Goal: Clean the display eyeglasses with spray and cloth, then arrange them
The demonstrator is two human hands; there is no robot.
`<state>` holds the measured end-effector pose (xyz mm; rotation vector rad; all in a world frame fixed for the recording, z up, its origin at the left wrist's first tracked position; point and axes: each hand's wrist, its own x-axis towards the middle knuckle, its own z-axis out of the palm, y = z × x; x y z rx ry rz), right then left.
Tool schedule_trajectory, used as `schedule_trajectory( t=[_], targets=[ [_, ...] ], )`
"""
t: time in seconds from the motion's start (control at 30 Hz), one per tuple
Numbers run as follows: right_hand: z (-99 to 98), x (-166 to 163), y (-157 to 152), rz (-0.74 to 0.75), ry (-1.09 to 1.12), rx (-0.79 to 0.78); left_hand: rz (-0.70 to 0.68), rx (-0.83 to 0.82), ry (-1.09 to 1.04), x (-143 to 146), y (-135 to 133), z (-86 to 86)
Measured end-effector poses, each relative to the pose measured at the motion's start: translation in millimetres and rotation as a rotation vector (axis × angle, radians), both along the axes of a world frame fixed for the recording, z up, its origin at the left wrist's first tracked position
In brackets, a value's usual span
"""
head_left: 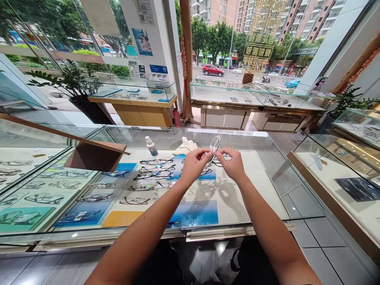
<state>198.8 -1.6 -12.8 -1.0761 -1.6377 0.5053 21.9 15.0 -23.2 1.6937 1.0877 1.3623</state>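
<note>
Over the glass display case, my left hand (194,163) and my right hand (233,163) come close together with fingers pinched. Between them they hold a pair of eyeglasses (215,142), its clear lens standing up above the fingertips. Part of the frame is hidden by my fingers. Beyond my left hand lies a crumpled cream cloth (186,145). A small white bottle (151,146) with a blue label stands left of the cloth. Below the glass, several dark-framed eyeglasses (154,173) lie in rows on white and blue panels.
The display case (249,221) spans the space before me. On its left sits a brown ribbed wooden object (95,154). Another glass case (329,158) stands to the right. Farther back are more cases (225,95), a potted plant (89,107) and a red fire extinguisher (176,118).
</note>
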Motion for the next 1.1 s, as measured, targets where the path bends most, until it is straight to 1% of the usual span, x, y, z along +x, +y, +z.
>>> schedule_trajectory(
  t=[0.1,0.2,0.27,0.33,0.43,0.5,0.57,0.6,0.7,0.77,0.8,0.9,0.97,1.1],
  targets=[
    [2.7,7.1,3.5,-0.019,0.071,-0.05,-0.029,0.004,0.02,1.9,0.1,-1.2],
    [6.1,19.2,10.2,-0.078,0.244,-0.09,-0.05,0.004,0.075,5.2,-0.9,-4.1],
    [7.9,28.7,15.2,-0.149,0.351,-0.079,-0.078,0.031,0.151,8.7,-2.7,-5.7],
    [8.7,37.6,19.4,-0.216,0.411,-0.058,-0.115,0.115,0.299,13.5,-5.3,-6.8],
    [8.0,48.0,23.6,-0.286,0.429,-0.04,-0.16,0.274,0.602,22.4,-9.8,-9.4],
    [6.8,52.3,25.1,-0.322,0.383,-0.04,-0.174,0.337,0.768,28.5,-12.0,-12.7],
    [4.7,54.1,25.9,-0.335,0.266,-0.083,-0.185,0.366,0.883,33.6,-13.3,-16.7],
    [3.2,53.9,26.1,-0.32,0.19,-0.131,-0.19,0.374,0.925,35.7,-13.6,-18.7],
    [-3.9,49.0,26.8,-0.238,-0.041,-0.348,-0.201,0.391,1.008,40.1,-14.2,-23.7],
    [-10.7,43.8,27.4,-0.214,-0.162,-0.445,-0.206,0.396,1.037,42.0,-14.7,-26.1],
    [-14.4,41.2,27.9,-0.213,-0.207,-0.456,-0.209,0.397,1.045,42.8,-15.0,-27.2],
    [-23.7,35.3,29.7,-0.216,-0.303,-0.399,-0.211,0.403,1.053,45.2,-15.9,-30.4],
    [-26.8,32.8,30.3,-0.226,-0.369,-0.394,-0.215,0.409,1.061,46.4,-16.5,-32.0],
    [-23.8,27.9,27.9,-0.243,-0.44,-0.482,-0.224,0.394,1.085,46.9,-18.2,-31.3]
  ],
)
